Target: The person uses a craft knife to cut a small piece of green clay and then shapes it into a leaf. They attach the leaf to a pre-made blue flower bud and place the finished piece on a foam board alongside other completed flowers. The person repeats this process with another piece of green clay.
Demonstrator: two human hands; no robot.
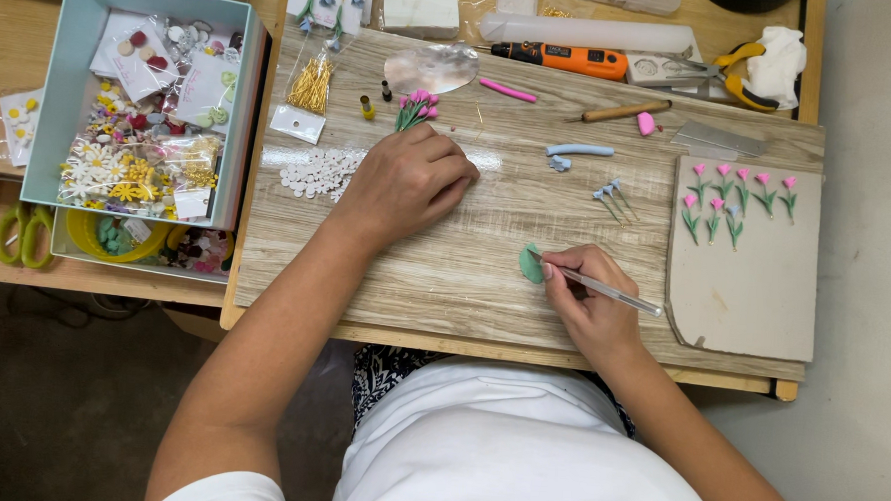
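Head view, landmark: the green clay piece lies flat on the wooden desk, near its front edge.
Right hand: just right of the green clay piece, grip closed around a thin metal tool whose tip touches the piece.
Left hand: up and left of the piece, resting knuckles-up on the desk, fingers curled under; whether they hold anything cannot be told.
Pink clay tulips: just beyond the left hand.
Grey slab: right of the piece, carrying tulip figures.
Teal box: far left, filled with small flower pieces.
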